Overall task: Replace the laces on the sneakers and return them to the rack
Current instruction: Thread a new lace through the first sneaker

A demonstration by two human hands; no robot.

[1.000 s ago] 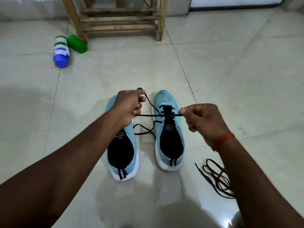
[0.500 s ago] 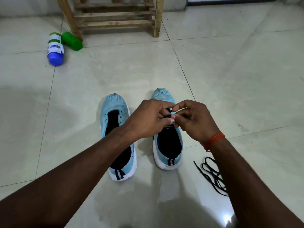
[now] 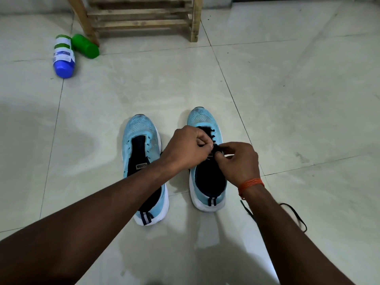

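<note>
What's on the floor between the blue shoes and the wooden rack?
Just bare floor between shoes and rack, in the head view.

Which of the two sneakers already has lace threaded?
The right sneaker: black lace crosses its front eyelets. The left sneaker has bare eyelets.

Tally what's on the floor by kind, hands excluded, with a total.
Light-blue mesh sneakers: 2
Black laces, one threaded in the right-side sneaker, one loose on the tile: 2
Plastic bottles lying down, one blue-and-white, one green: 2
Wooden slatted rack: 1
Total: 7
</note>
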